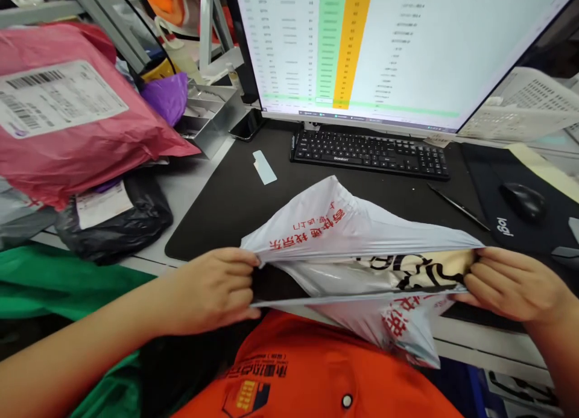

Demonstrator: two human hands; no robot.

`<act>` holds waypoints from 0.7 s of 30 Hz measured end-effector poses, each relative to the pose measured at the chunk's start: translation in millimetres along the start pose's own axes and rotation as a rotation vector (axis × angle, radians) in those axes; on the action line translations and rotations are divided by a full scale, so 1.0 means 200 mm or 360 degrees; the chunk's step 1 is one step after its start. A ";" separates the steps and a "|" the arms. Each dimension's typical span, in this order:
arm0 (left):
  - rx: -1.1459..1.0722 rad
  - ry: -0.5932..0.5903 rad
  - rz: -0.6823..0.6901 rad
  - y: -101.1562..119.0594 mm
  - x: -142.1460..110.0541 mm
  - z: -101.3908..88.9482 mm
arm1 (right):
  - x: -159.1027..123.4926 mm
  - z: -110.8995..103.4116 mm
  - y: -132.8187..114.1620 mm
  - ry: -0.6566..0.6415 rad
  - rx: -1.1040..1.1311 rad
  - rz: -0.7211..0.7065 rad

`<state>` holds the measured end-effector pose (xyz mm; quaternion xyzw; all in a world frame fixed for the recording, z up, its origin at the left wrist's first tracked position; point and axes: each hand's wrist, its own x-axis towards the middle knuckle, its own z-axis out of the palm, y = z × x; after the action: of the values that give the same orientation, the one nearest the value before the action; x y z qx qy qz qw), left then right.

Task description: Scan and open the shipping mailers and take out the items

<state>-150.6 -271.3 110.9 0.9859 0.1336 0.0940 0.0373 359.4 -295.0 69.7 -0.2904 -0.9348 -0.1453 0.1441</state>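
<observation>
gonna use the keyboard [371, 155] as the reference point since everything sits around it. the white plastic bag [307, 225] is right in front of it, on the wearer's side, red printing on it and its mouth pulled wide sideways. the left hand [212, 291] is in front of the keyboard and off to its left, fingers curled in close together and pinching the left end of the bag's mouth. the right hand [515, 285] is in front and off to the right, fingers bent and pinching the other end, plastic looks pretty taut between the two. there's a cream item with black lettering [425, 270] showing through the gap, close to the right hand's fingers, can't tell what it is tbh.

left of the keyboard there's a small pale card [266, 169] lying on the black desk mat [217, 207], then a phone [247, 125], and further left a big pink parcel [140, 128] with a white label, overlapping a black bag [145, 210]. a pen [456, 207] lies just off the front right corner, a mouse [522, 201] is further right, and the monitor [294, 50] is behind, showing a spreadsheet.
</observation>
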 end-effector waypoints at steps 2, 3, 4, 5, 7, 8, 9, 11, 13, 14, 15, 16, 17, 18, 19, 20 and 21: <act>0.0004 0.0035 -0.0065 -0.07 -0.07 0.03 | 0.02 0.04 0.02 -0.0023 -0.0236 -0.0323; -0.0002 0.0057 -0.0085 -0.10 -0.09 0.06 | 0.04 0.07 0.02 -0.0029 -0.0286 -0.0420; -0.0013 0.0090 -0.0102 -0.13 -0.11 0.10 | 0.06 0.11 0.02 -0.0027 -0.0268 -0.0426; -0.0028 0.0125 -0.0119 -0.15 -0.12 0.14 | 0.10 0.14 0.02 -0.0023 -0.0214 -0.0392; -0.0055 0.0188 -0.0146 -0.16 -0.11 0.21 | 0.17 0.21 -0.01 0.0013 -0.0060 -0.0267; -0.0066 0.0213 -0.0152 -0.16 -0.08 0.24 | 0.22 0.22 -0.02 0.0025 0.0028 -0.0187; -0.0076 0.0231 -0.0161 -0.15 -0.05 0.25 | 0.26 0.23 -0.04 0.0017 0.0098 -0.0092; -0.0082 0.0263 -0.0201 -0.13 0.04 0.23 | 0.37 0.22 -0.08 -0.0080 0.0156 0.0102; -0.0013 0.0297 -0.0312 -0.10 0.16 0.17 | 0.50 0.17 -0.15 -0.0269 0.0126 0.0261; 0.0051 0.0297 -0.0384 -0.10 0.23 0.14 | 0.57 0.15 -0.18 -0.0369 0.0124 0.0318; 0.0123 0.0280 -0.0450 -0.12 0.30 0.11 | 0.64 0.14 -0.22 -0.0465 0.0161 0.0352; 0.0194 0.0241 -0.0511 -0.14 0.38 0.09 | 0.71 0.13 -0.25 -0.0542 0.0231 0.0375; 0.0245 0.0178 -0.0579 -0.18 0.45 0.08 | 0.78 0.13 -0.28 -0.0600 0.0323 0.0388; 0.0268 0.0102 -0.0654 -0.24 0.51 0.08 | 0.84 0.14 -0.30 -0.0638 0.0422 0.0394; 0.0238 0.0016 -0.0767 -0.31 0.57 0.09 | 0.89 0.15 -0.32 -0.0664 0.0511 0.0400; 0.0126 -0.0063 -0.0916 -0.39 0.62 0.11 | 0.93 0.17 -0.33 -0.0682 0.0580 0.0408; -0.0069 -0.0128 -0.1063 -0.46 0.66 0.13 | 0.96 0.20 -0.33 -0.0695 0.0623 0.0430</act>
<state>-45.0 -147.7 99.5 0.8895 0.4457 0.0405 0.0924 162.1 -237.6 88.8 -0.4030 -0.9068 0.1233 0.0112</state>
